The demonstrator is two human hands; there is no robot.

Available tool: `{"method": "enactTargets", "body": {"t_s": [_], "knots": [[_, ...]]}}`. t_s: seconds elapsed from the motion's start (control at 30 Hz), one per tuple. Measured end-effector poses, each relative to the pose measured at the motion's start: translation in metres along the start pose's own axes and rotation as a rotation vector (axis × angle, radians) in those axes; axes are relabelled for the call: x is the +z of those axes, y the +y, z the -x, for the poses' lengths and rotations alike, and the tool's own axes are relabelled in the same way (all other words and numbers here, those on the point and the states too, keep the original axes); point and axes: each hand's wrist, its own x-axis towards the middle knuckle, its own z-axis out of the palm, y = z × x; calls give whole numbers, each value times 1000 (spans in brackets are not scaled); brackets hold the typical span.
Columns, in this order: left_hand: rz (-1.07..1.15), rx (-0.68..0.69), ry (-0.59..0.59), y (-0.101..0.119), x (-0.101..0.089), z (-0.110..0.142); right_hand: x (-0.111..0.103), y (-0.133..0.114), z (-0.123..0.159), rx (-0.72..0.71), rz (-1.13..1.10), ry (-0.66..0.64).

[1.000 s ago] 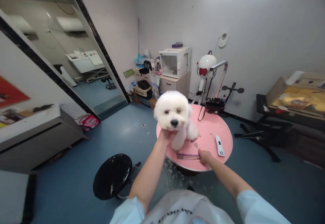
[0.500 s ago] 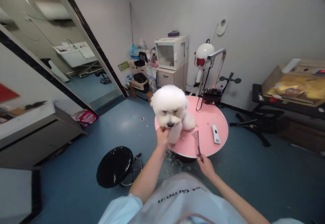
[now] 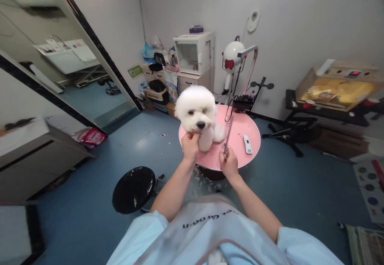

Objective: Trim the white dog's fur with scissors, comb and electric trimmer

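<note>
A fluffy white dog sits on the round pink grooming table, its head raised and turned toward me. My left hand is closed on the fur at the dog's chin, just below its mouth. In my right hand is a long, thin metal comb, gripped by its lower end and pointing up beside the dog's body. The comb's teeth show faintly on its left side. White electric clippers lie on the table to the right of the comb.
A black round stool stands at the lower left. Behind the table are a metal grooming arm and a white dryer. Cut fur litters the floor. A wooden box rests on a black stand at right.
My right hand has turned the comb from lying sideways to upright and raised it near the dog. The dog's head dipped, then came up again, my left hand staying at its chin.
</note>
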Motion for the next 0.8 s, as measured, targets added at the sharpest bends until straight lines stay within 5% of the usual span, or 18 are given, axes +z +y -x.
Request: {"method": "enactTargets", "body": {"t_s": [0.1, 0.23, 0.33, 0.43, 0.57, 0.73, 0.8], "knots": [[35, 51, 16, 4, -13, 0, -29, 4, -24, -28, -66, 41], [30, 96, 60, 3, -31, -2, -83, -25, -89, -410, 37, -221], [34, 110, 101, 4, -40, -1, -106, -57, -139, -560, 188, -329], [48, 103, 130, 7, -44, 1, -113, -78, -169, -664, 268, -401], [54, 98, 171, 10, -45, 6, -112, -85, -183, -786, 126, -647], [67, 104, 186, 8, -43, 12, -109, -79, -190, -660, -101, -684], [73, 102, 197, 8, -42, 12, -107, -74, -192, -632, -178, -844]]}}
